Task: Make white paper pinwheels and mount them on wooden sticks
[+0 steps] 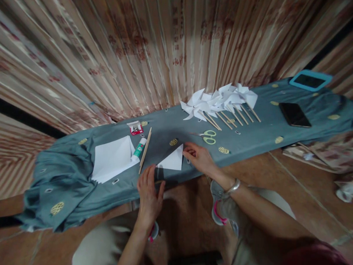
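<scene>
A white sheet of paper folded into a triangle (pixel 172 159) lies at the front edge of the cloth-covered bench (pixel 112 129). The fingers of my right hand (pixel 200 158) are pinched together at its upper right corner. At the left corner rests my left hand (pixel 149 191), fingers stretched out and thumb apart; whether its fingertips touch the paper is hard to see. Two thin wooden sticks (pixel 145 151) lie just beyond my left hand, beside a green and white glue stick (pixel 139 147). Scissors with green handles (pixel 208 137) lie beyond my right hand.
A stack of white paper (pixel 112 158) lies at left, behind it a small red box of metal pieces (pixel 136 128). Several white paper pinwheels (pixel 221 100) on sticks lie at the back. A black phone (pixel 295 115) and a blue-framed tablet (pixel 310 80) are at right.
</scene>
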Tool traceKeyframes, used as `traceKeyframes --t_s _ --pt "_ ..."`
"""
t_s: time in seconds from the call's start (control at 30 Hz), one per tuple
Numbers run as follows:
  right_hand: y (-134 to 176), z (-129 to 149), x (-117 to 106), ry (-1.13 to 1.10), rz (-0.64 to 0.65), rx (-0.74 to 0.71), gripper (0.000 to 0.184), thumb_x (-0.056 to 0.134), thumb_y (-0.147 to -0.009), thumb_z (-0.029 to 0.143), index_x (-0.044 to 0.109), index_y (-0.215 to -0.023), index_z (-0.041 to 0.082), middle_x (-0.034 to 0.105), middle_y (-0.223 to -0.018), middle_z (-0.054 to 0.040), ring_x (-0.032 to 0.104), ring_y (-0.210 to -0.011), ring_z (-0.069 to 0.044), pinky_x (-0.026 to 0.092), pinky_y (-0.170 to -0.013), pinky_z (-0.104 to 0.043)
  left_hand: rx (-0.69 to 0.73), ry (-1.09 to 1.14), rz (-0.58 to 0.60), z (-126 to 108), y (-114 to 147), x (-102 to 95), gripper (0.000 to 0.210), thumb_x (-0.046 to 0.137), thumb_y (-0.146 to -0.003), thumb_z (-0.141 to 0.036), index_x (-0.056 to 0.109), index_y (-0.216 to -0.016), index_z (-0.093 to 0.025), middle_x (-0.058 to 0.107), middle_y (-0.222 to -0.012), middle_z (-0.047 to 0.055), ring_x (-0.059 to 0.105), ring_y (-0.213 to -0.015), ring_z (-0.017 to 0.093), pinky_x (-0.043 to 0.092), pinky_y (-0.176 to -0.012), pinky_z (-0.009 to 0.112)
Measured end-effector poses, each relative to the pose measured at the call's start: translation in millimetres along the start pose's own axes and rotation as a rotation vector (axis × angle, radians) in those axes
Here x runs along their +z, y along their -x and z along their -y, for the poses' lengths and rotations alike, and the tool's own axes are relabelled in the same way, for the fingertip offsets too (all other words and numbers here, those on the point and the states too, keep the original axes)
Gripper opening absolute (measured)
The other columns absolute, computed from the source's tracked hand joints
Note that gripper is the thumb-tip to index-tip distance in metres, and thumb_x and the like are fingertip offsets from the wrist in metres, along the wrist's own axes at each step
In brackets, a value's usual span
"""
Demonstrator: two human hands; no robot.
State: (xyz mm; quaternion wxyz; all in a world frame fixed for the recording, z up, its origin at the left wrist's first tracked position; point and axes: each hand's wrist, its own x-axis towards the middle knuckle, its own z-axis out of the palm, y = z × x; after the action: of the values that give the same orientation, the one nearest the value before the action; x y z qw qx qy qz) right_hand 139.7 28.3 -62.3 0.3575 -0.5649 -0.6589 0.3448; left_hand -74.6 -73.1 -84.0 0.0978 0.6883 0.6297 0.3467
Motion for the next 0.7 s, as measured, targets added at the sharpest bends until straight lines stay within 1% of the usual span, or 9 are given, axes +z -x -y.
traceKeyframes --t_s 0.07,0.13,0.17,0.27,0.37,0.43,0.5,0.6,0.7 --pt "-9.1 3.4 11.0 -0.102 -0.014 0.053 0.046 0.068 -0.077 0.024 0.061 -0.121 0.016 0.074 -0.093 -0.0070 0.068 -0.079 -0.020 0.053 -0.077 -0.036 -0.057 0.152 0.053 -9.1 1.7 -0.1 0.045 0.053 -0.088 -0.032 0.050 -0.131 -0.017 0.056 -0.132 0.017 0.051 -0.125 0.030 0.037 -0.106 0.051" --pt "-17.4 5.4 20.8 -0.285 -0.020 0.091 0.046 0.071 -0.070 0.020 0.063 -0.115 0.019 0.073 -0.084 -0.0031 0.067 -0.074 -0.019 0.052 -0.077 -0.035 -0.176 0.335 0.133 -19.5 3.7 0.1 0.041 0.057 -0.085 -0.033 0.056 -0.124 -0.019 0.060 -0.127 0.015 0.055 -0.121 0.029 0.039 -0.105 0.050" --pt "-21.2 6.4 24.4 -0.377 -0.013 0.098 0.041 0.072 -0.069 0.020 0.065 -0.109 0.020 0.073 -0.081 -0.0015 0.066 -0.073 -0.018 0.052 -0.076 -0.034 -0.266 0.439 0.176 -24.7 3.7 0.1 0.041 0.060 -0.083 -0.035 0.058 -0.121 -0.020 0.062 -0.126 0.014 0.057 -0.118 0.029 0.041 -0.103 0.050" --pt "-28.8 11.8 27.0 -0.540 0.026 0.075 0.022 0.071 -0.069 0.027 0.068 -0.090 0.020 0.071 -0.077 -0.0003 0.066 -0.074 -0.017 0.053 -0.074 -0.031 -0.599 0.871 0.201 -38.1 -6.1 -1.0 0.045 0.067 -0.078 -0.043 0.059 -0.115 -0.018 0.062 -0.126 0.016 0.060 -0.116 0.031 0.044 -0.101 0.048" --pt "-28.4 21.0 18.5 -0.638 0.061 0.040 0.019 0.072 -0.069 0.034 0.070 -0.081 0.019 0.073 -0.082 -0.0015 0.067 -0.078 -0.017 0.053 -0.077 -0.031 -0.891 1.321 0.217 -45.5 -34.3 -5.3 0.053 0.063 -0.080 -0.054 0.053 -0.119 -0.019 0.060 -0.129 0.018 0.062 -0.114 0.033 0.048 -0.096 0.051" --pt "-23.7 26.9 9.9 -0.732 0.107 0.021 0.019 0.075 -0.067 0.033 0.072 -0.081 0.020 0.074 -0.089 -0.0018 0.067 -0.083 -0.016 0.052 -0.082 -0.031 -0.927 1.510 0.281 -46.9 -59.3 -8.8 0.054 0.053 -0.085 -0.059 0.053 -0.122 -0.019 0.060 -0.129 0.018 0.063 -0.113 0.034 0.048 -0.096 0.053" --pt "-17.3 30.9 1.2 -0.762 0.170 0.010 0.017 0.077 -0.066 0.032 0.073 -0.079 0.021 0.074 -0.094 -0.0019 0.066 -0.090 -0.017 0.050 -0.087 -0.032 -0.901 1.603 0.269 -46.2 -82.9 -10.6 0.053 0.045 -0.090 -0.058 0.051 -0.127 -0.020 0.064 -0.123 0.016 0.065 -0.108 0.032 0.049 -0.094 0.053" --pt "-8.6 32.9 -9.3 -0.683 0.279 0.023 0.017 0.074 -0.071 0.036 0.074 -0.080 0.021 0.074 -0.101 -0.0036 0.065 -0.100 -0.019 0.048 -0.094 -0.035 -0.914 1.593 0.221 -43.3 -105.5 -6.6 0.045 0.039 -0.096 -0.044 0.049 -0.132 -0.017 0.071 -0.106 0.013 0.071 -0.093 0.026 0.052 -0.091 0.048" --pt "-5.3 30.8 -13.9 -0.594 0.364 0.050 0.032 0.065 -0.081 0.048 0.075 -0.089 0.019 0.074 -0.104 -0.0060 0.065 -0.102 -0.021 0.047 -0.097 -0.040 -0.906 1.569 0.225 -42.1 -110.6 3.5 0.044 0.040 -0.097 -0.040 0.049 -0.133 -0.016 0.074 -0.098 0.012 0.071 -0.085 0.023 0.052 -0.090 0.045"
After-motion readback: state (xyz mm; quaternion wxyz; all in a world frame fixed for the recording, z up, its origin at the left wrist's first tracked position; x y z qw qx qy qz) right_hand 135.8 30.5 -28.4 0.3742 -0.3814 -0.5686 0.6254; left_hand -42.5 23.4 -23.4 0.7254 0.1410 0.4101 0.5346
